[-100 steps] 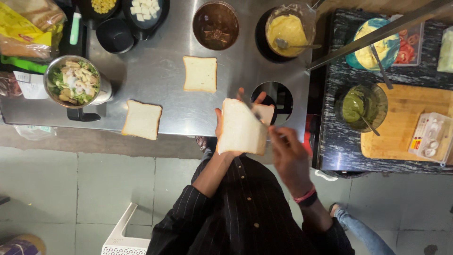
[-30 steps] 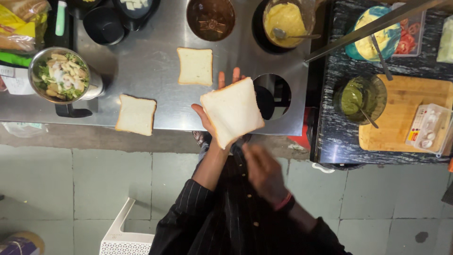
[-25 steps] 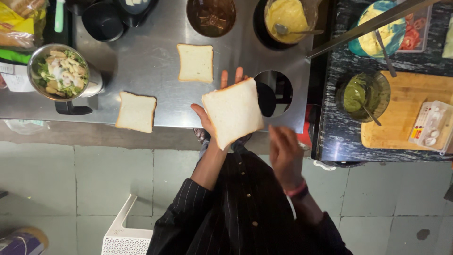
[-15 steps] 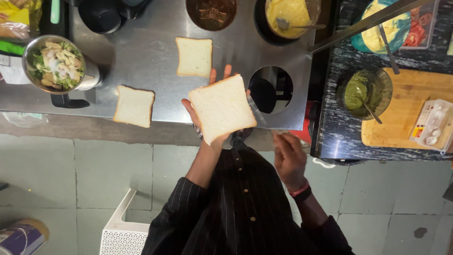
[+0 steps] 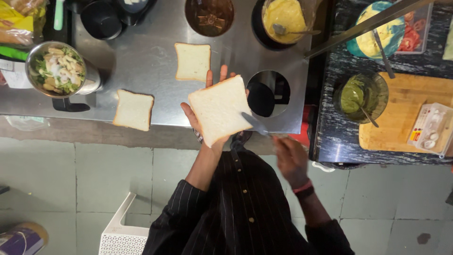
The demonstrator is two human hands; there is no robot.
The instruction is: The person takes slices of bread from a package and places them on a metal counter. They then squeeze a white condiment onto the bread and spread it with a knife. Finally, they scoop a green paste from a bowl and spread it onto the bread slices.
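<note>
A bread slice lies flat on my left hand, palm spread open beneath it, above the desk edge. My right hand is closed around a knife, its blade touching the slice's corner.

The left hand lay flat, palm up, carrying a slice of white bread over the near edge of the steel counter. The right hand gripped a knife, its blade tip touching the slice's near right edge. Two further slices lay on the counter: one toward the middle, one at the near edge. A steel bowl of mixed filling stood by the left edge.
</note>
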